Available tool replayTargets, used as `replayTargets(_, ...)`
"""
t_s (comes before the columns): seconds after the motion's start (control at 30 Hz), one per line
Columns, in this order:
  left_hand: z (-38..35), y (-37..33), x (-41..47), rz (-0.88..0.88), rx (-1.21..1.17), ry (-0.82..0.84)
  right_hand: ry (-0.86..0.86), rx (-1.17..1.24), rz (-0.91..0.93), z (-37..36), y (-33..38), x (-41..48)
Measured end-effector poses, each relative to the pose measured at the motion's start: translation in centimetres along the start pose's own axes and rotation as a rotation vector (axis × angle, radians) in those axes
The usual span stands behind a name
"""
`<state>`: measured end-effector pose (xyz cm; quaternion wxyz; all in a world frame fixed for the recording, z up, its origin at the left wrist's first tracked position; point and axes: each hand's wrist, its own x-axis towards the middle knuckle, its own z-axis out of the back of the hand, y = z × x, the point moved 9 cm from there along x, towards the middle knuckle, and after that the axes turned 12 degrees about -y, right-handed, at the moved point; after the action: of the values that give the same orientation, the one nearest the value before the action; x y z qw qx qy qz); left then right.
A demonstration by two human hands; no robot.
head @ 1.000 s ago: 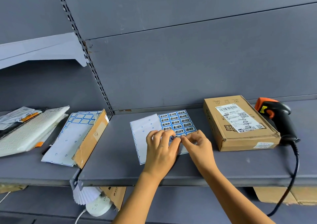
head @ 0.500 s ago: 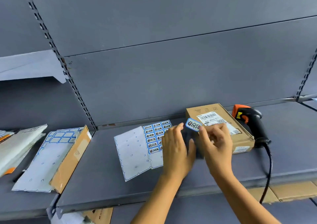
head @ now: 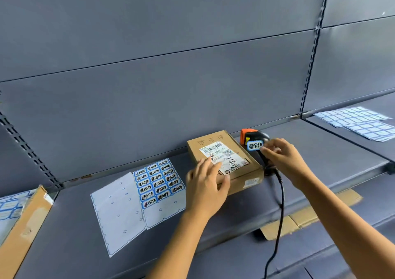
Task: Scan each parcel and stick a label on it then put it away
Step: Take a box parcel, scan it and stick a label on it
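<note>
A flat brown cardboard parcel [head: 239, 150] with a white shipping label lies on the grey shelf [head: 74, 225]. My left hand [head: 206, 184] rests open on the parcel's near left corner. My right hand [head: 284, 161] pinches a small blue-bordered sticker label [head: 254, 145] just above the parcel's far right edge. Left of the parcel lies the sticker sheet [head: 157, 180], partly peeled. Behind my right hand sits the orange-and-black barcode scanner [head: 248, 134], mostly hidden, its black cable [head: 280, 214] hanging over the shelf edge.
A cardboard box edge [head: 23, 225] and more sticker sheets lie at the far left. Blank blue label sheets [head: 359, 122] rest on the neighbouring shelf to the right. Flattened cardboard [head: 303, 216] lies on the lower shelf. Slotted uprights frame the bay.
My right hand peeled one sticker off the sheet and carried it right, above the parcel. My left hand left the sheet and landed on the parcel. The view swung right.
</note>
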<state>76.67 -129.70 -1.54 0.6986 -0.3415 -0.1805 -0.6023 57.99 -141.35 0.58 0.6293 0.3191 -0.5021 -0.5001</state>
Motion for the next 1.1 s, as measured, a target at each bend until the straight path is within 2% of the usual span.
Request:
replayTargets(0.13,1.0,0.3,0.3,-0.024,0.069,0.038,0.073,-0.057,-0.036,-1.2,-0.3,0.6)
replayTargets(0.3,0.4,-0.4,2.6,0.017,0.141,0.231,0.098,-0.165,-0.036,-2.6,-0.2,1.0)
replayTargets(0.4,-0.8,-1.0,4.5,0.077,0.103,0.309,0.099,-0.177,-0.040,-3.0,-0.1,1.2)
replayTargets(0.63,-3.7,-3.1,4.4,-0.024,0.106,0.317,0.163,-0.245,-0.037,-4.3,-0.7,2.1)
replayTargets(0.73,-3.7,-3.1,4.3,-0.043,0.095,0.256,0.175,-0.318,-0.022,-4.7,-1.2,2.3)
replayTargets(0.9,-3.4,-2.8,4.4,-0.031,0.106,0.173,0.091,-0.442,0.022,-4.4,-1.5,2.1)
replayTargets(1.1,-3.3,-3.1,4.3,-0.018,0.074,0.242,0.050,-0.492,0.062,-4.4,-1.5,2.0)
